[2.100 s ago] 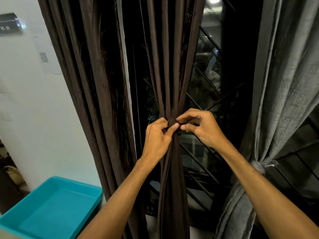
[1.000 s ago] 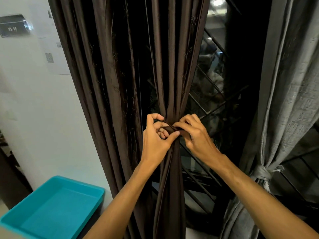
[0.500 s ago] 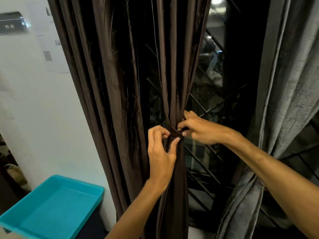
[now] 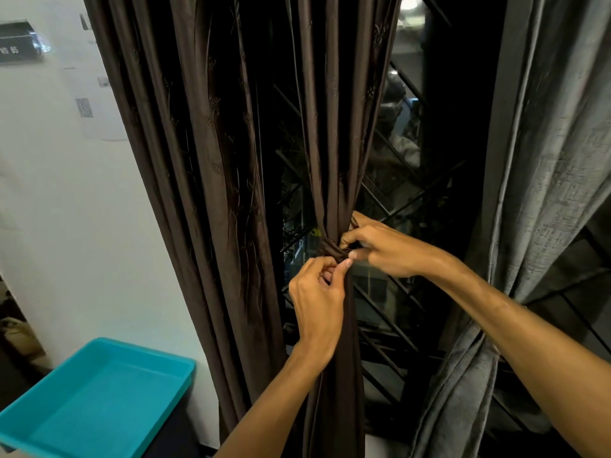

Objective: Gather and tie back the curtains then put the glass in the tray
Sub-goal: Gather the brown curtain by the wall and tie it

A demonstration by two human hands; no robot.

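A dark brown curtain (image 4: 334,127) hangs gathered into a narrow bundle, cinched by a brown tie band (image 4: 330,249) at its waist. My left hand (image 4: 319,292) sits just below the band, thumb and fingers pinching the fabric there. From the right side, my right hand (image 4: 380,249) pinches the band with curled fingers. A second panel of brown curtain (image 4: 198,160) hangs loose at the left. The teal tray (image 4: 99,401) stands at the lower left with nothing in it. No glass is in view.
A grey curtain (image 4: 545,193) hangs at the right, tied back low. Behind the curtains is a dark window with a metal lattice grille (image 4: 396,200). A white wall (image 4: 59,193) with a small sign fills the left side.
My right hand has swung round to the right side of the band. The left hand has dropped slightly below it and closed its fingers on the fabric. The view shifted a little left.
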